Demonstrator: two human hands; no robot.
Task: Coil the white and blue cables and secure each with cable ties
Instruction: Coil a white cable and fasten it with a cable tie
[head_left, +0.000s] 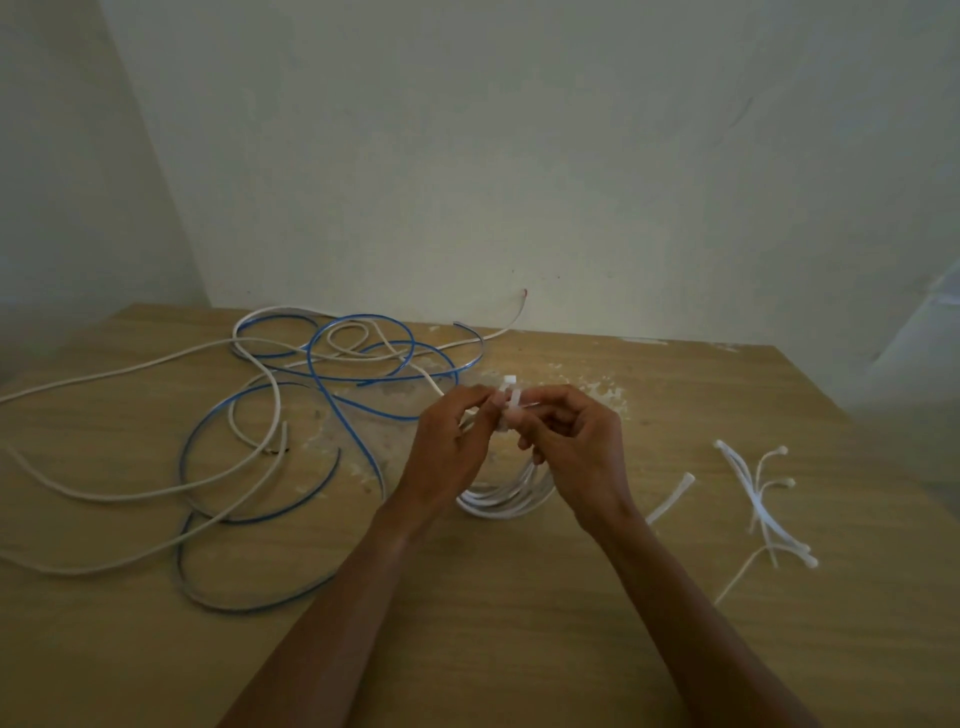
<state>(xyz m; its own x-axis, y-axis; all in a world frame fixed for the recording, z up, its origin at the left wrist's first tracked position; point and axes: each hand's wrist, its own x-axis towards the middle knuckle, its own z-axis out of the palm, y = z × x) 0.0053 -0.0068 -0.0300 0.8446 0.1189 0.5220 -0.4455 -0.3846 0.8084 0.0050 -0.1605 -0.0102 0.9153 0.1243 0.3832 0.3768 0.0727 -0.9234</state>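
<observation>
Head view, setting: a wooden table (519, 649) fills the lower half of the frame, with a pale wall (519, 156) behind it in the upper half
Left hand: the left hand (449, 447), at the centre of the frame, has its fingers curled and its fingertips pinching a cable tie (511, 402)
Right hand: the right hand (576, 447), just right of centre, is also curled and grips the same tie from the other side; the two hands meet at the tie
Cable tie: white, held above the table with its square head uppermost; whether it is locked cannot be told
White coil: the white coil (506, 501), made of several loops, hangs below both hands, its lower arc showing between the wrists; whether it touches the table cannot be told
White cable: the loose white cable (130, 497) runs in open loops across the left half of the frame
Blue cable: the blue cable (183, 452) lies uncoiled at left and centre, crossing the white cable in several places
Spare ties: a loose bunch of spare ties (763, 499) lies on the table at right; a single tie (672, 499) lies apart, between the bunch and the right wrist
</observation>
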